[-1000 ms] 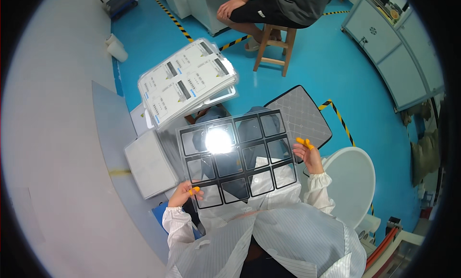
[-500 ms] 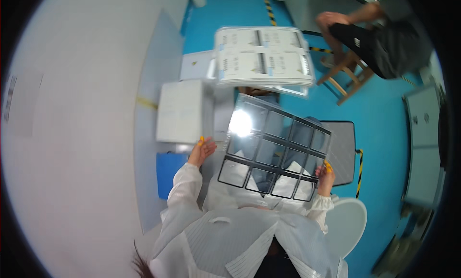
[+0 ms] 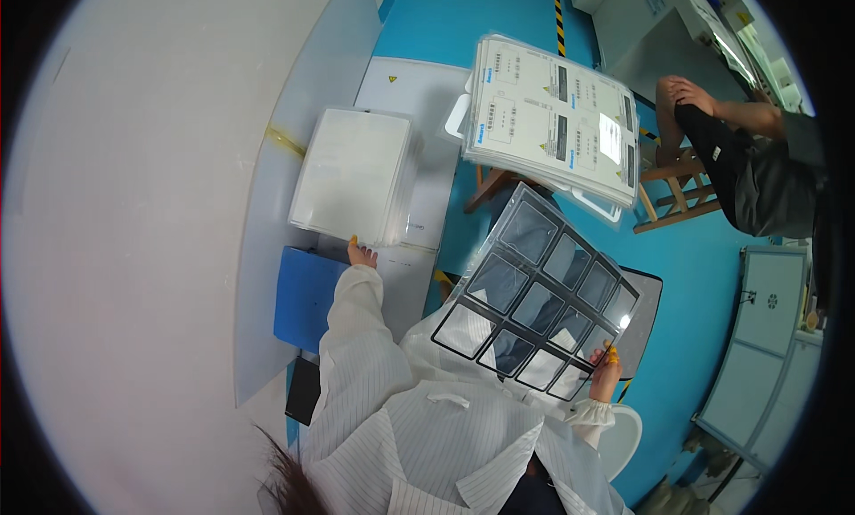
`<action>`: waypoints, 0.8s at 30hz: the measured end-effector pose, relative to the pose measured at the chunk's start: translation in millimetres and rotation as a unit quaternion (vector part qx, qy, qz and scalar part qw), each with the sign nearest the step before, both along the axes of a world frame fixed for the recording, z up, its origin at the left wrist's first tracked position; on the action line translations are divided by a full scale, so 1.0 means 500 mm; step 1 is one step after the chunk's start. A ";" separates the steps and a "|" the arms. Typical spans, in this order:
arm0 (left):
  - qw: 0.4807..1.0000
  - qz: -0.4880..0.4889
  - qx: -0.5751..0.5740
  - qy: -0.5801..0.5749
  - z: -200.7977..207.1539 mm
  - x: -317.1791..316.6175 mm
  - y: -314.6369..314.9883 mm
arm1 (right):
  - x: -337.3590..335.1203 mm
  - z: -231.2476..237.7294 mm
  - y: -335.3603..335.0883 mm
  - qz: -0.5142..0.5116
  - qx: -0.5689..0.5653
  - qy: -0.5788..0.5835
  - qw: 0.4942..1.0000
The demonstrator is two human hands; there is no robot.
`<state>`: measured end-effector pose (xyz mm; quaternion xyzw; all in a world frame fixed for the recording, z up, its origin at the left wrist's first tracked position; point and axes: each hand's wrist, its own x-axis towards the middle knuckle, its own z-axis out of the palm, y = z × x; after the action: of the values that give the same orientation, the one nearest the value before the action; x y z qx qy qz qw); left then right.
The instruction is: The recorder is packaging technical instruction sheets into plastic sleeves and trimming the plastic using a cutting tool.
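Observation:
My right hand (image 3: pixel 606 373), with orange covers on its fingertips, grips the right edge of a clear plastic sheet (image 3: pixel 534 279). Black frames divide the sheet into rows of see-through windows, and it is held tilted above my lap. My left hand (image 3: pixel 362 254) reaches to the near edge of a stack of white sheets (image 3: pixel 352 168) at the left. Its fingers are apart, and the orange-covered thumb touches the stack's edge. Part of that contact is hidden by the hand.
A blue box (image 3: pixel 307 299) stands below the white stack, beside a pale partition (image 3: pixel 289 150). Ahead is a pile of printed white sheets (image 3: pixel 552 114) with white handles at its sides. Another person (image 3: pixel 748 150) sits at the upper right by a wooden stool (image 3: pixel 677 194).
My left hand has moved forward to the white stack's edge. The head view has turned, so the surroundings appear shifted. My right hand still holds the framed clear sheet.

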<state>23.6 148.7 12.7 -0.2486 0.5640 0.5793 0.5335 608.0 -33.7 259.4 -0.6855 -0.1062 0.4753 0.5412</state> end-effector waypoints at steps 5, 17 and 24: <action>0.999 -0.011 -0.010 -0.051 0.017 -0.043 0.064 | -0.009 -0.005 0.012 0.002 -0.006 -0.010 1.000; 0.993 -0.087 -0.085 0.007 0.044 -0.037 0.068 | -0.026 0.007 0.033 0.014 -0.006 -0.052 0.999; 0.985 0.018 -0.131 0.115 0.027 -0.005 0.065 | -0.036 -0.011 0.029 -0.003 -0.003 -0.070 0.998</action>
<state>20.9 181.4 26.4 -0.2582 0.6879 0.5343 0.4178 590.0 -19.3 253.6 -0.7191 -0.1403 0.4244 0.5322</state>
